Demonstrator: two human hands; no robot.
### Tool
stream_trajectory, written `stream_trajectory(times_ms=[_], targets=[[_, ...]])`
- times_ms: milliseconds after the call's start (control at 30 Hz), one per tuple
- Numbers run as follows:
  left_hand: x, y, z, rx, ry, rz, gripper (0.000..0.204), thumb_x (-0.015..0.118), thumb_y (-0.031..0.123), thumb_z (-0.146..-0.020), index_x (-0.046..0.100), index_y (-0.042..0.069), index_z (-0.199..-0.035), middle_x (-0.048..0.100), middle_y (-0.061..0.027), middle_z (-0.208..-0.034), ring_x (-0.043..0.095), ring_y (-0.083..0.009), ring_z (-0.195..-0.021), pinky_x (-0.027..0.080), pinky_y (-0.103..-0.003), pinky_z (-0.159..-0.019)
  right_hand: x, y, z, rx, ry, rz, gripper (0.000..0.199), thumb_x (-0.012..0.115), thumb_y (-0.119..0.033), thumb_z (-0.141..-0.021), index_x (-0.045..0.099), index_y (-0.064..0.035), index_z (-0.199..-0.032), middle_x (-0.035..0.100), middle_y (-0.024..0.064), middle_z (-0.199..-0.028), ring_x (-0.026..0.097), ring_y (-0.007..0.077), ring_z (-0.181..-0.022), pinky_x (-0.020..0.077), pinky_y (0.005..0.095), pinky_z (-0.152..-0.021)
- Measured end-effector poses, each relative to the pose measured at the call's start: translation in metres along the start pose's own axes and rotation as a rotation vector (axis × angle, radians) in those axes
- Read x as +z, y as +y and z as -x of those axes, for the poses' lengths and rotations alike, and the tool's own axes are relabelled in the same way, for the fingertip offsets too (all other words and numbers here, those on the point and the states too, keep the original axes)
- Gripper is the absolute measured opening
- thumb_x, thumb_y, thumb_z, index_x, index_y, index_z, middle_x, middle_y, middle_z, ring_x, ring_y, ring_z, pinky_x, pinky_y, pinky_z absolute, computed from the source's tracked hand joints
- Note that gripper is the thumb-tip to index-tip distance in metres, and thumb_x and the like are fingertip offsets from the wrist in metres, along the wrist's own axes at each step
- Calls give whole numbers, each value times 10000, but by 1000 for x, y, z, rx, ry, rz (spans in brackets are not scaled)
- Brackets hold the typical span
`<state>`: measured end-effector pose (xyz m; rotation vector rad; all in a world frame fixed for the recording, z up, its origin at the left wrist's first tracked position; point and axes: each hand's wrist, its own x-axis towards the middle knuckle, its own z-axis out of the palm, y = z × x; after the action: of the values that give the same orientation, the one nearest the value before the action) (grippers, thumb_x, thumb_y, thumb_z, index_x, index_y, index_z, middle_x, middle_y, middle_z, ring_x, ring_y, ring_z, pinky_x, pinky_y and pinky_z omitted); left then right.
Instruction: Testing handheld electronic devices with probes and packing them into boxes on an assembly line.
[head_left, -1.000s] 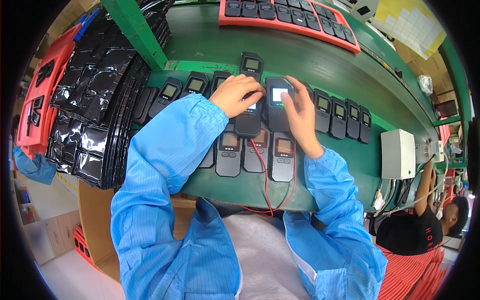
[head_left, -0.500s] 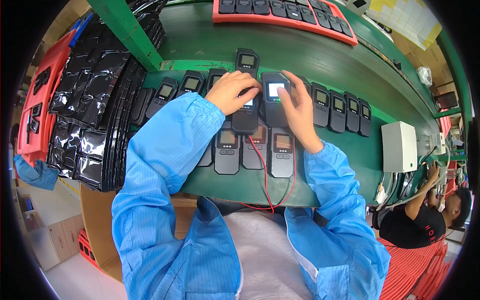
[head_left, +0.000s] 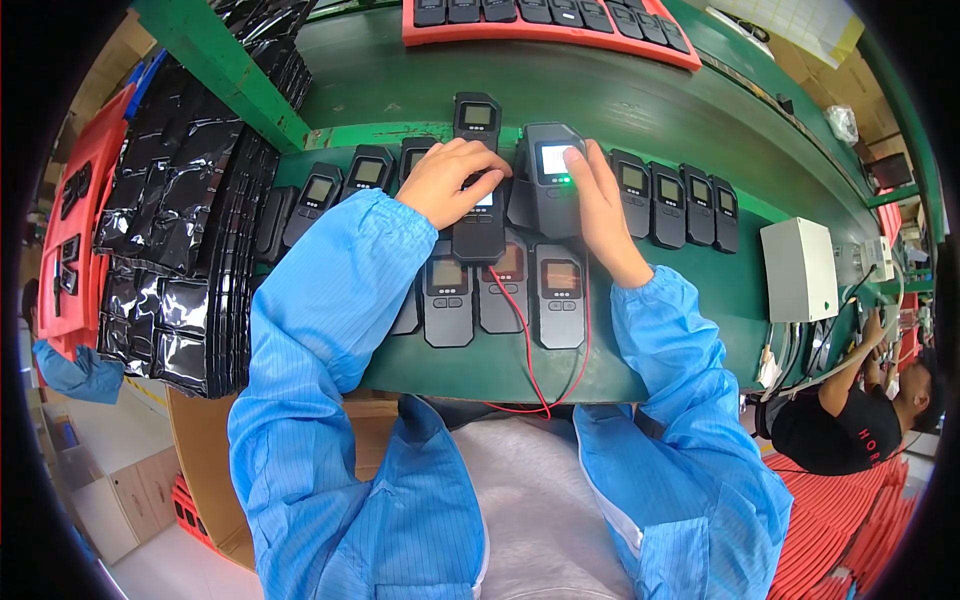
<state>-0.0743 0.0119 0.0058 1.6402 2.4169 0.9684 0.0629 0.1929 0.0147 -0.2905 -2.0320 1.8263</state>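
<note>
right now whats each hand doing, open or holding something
Left hand: curled over a dark handheld device with a small lit screen, gripping it.
Right hand: fingers extended against a dark grey upright tester with lit screen, open.

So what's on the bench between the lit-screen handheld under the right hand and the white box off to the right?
Head view: a row of four dark handheld devices on the green bench.

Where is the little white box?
In the head view, the white box sits on the right side of the green table, just past the row of black devices, beside some cables.
</note>
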Motion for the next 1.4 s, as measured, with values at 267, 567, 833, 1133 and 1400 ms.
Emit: stream_trajectory(times_ms=[267, 567, 833, 1133, 1400], targets=[[-1, 1, 0, -15, 0, 23, 217, 546, 250, -947, 702, 111, -1007, 646, -66, -992, 566, -265, -996, 401, -388, -901, -13, 9, -13, -131, -47, 255, 469, 420, -399, -1036, 521, 5, -1253, 641, 120, -1145, 601, 157, -1019, 474, 269, -853], [-2, -12, -4, -127, 207, 434, 174, 553, 147, -966, 670, 53, -1055, 625, -32, -982, 580, -165, -902, 437, -295, -813, -86, -15, -43, 353, 10, -164, 390, 537, -366, -994, 536, -40, -1209, 679, 119, -1069, 675, 179, -812, 534, 275, -550], [-2, -13, -5, -178, 301, 304, 143, 588, 133, -931, 691, 73, -1010, 614, -61, -926, 574, -189, -827, 457, -291, -742, -127, 21, -76, -130, 759, 113, 457, 612, -346, -954, 544, -55, -1300, 675, 84, -1079, 656, 153, -920, 547, 275, -681], [-5, -7, -4, -40, 162, 9, 128, 597, 111, -914, 682, 54, -991, 616, -79, -910, 568, -219, -815, 464, -315, -754, -101, -2, -54, -59, -15, 522, 349, 638, -313, -926, 661, -63, -1170, 660, 32, -911, 584, 121, -797, 479, 278, -659], [2, -12, -11, -1, 262, -31, 186, 631, 172, -903, 662, 64, -1051, 612, -99, -1056, 580, -268, -975, 464, -354, -825, -69, -38, -25, -86, -529, 743, 339, 706, -330, -864, 658, -41, -1035, 632, 63, -710, 600, 182, -648, 442, 337, -579]])
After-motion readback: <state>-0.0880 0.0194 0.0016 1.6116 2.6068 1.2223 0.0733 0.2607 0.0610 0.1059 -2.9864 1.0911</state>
